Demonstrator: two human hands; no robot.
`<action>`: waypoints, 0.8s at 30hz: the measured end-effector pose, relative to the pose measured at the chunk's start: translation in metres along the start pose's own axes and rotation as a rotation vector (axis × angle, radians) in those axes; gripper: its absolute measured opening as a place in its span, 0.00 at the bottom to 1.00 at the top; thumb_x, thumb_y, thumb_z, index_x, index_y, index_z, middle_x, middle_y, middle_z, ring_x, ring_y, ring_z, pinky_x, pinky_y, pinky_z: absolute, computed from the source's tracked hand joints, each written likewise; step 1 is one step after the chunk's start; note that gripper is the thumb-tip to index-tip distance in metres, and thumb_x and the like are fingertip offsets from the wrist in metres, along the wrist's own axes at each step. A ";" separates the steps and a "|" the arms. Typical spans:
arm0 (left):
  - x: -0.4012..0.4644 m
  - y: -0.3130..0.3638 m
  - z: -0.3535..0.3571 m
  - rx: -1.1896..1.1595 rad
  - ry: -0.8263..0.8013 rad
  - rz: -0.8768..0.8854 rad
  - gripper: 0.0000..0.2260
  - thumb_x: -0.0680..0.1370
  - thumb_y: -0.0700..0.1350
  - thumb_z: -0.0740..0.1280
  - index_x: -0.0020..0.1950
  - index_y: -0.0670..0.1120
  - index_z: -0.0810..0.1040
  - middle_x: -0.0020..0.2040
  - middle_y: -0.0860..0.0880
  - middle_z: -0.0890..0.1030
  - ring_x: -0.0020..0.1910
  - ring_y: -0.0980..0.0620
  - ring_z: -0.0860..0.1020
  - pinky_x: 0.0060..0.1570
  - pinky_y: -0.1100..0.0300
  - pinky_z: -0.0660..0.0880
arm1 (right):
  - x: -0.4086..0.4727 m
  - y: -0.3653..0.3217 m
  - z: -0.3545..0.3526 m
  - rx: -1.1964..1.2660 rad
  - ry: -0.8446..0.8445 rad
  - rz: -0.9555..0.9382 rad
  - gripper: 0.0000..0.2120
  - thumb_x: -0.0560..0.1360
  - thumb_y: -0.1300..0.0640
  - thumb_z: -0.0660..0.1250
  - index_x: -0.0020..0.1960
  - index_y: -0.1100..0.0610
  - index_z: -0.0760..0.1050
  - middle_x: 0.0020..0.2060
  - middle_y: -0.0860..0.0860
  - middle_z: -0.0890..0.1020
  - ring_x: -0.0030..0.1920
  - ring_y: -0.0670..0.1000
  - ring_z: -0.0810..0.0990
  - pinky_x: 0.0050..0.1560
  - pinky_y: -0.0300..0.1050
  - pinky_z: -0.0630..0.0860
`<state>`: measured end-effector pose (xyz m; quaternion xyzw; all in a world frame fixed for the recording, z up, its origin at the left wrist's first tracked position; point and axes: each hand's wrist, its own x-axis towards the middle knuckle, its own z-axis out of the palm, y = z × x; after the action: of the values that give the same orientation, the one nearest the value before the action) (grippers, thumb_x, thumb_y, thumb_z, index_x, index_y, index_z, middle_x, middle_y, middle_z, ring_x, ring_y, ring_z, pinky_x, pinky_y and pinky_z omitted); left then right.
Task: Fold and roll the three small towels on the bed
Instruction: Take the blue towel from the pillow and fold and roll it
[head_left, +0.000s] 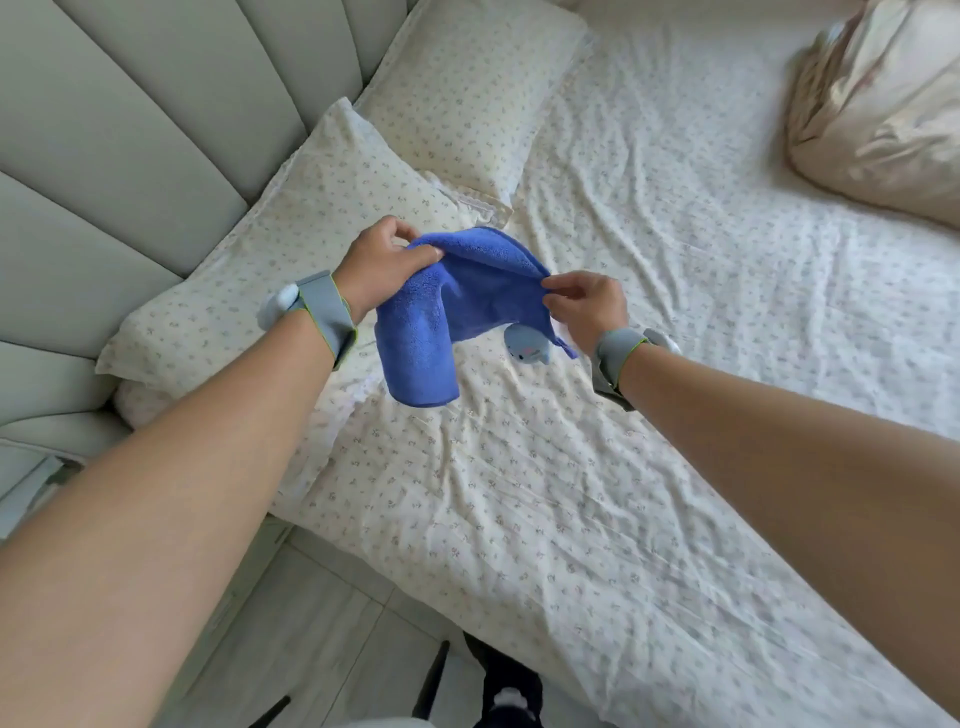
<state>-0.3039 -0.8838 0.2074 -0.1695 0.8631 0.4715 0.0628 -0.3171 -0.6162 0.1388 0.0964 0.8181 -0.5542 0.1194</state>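
Both hands hold a blue towel (441, 306) up above the bed (649, 415), near two pillows (322, 218). The left hand (384, 260) pinches its upper left edge, the right hand (587, 306) pinches the right edge, and the rest hangs down between them.

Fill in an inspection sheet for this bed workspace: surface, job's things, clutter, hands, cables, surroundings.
Surface: bed sheet, floral, wrinkled.
Job's things: one blue towel held up over the sheet, with a small plush animal head at its lower edge; other towels not seen.
Clutter: two pillows; crumpled beige bedding at the far corner.
Hands: left hand and right hand each pinch the towel's top edge; grey wristbands.
Cables: nothing seen.
Surroundings: padded headboard, tiled floor.
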 end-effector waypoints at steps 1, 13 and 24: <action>-0.006 0.010 0.010 -0.025 -0.026 0.017 0.15 0.75 0.51 0.76 0.58 0.48 0.77 0.50 0.49 0.85 0.46 0.53 0.83 0.49 0.59 0.78 | -0.002 0.004 -0.019 -0.004 0.017 0.000 0.12 0.71 0.64 0.72 0.41 0.45 0.84 0.39 0.47 0.86 0.41 0.51 0.84 0.52 0.50 0.84; -0.113 0.113 0.176 0.008 -0.200 0.205 0.17 0.70 0.46 0.81 0.55 0.45 0.82 0.48 0.51 0.85 0.45 0.55 0.82 0.50 0.62 0.79 | -0.065 0.083 -0.192 0.071 -0.010 0.132 0.09 0.78 0.56 0.68 0.54 0.54 0.86 0.46 0.51 0.83 0.49 0.51 0.80 0.53 0.49 0.79; -0.266 0.073 0.389 0.431 -0.365 0.223 0.15 0.74 0.39 0.72 0.58 0.46 0.77 0.51 0.46 0.81 0.46 0.46 0.78 0.43 0.58 0.70 | -0.166 0.185 -0.275 0.331 -0.227 0.664 0.31 0.78 0.30 0.60 0.60 0.57 0.78 0.52 0.59 0.86 0.52 0.60 0.86 0.53 0.58 0.84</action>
<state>-0.1012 -0.4606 0.1239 0.0313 0.9310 0.3042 0.1992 -0.1292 -0.2969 0.1234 0.3120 0.6233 -0.6171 0.3651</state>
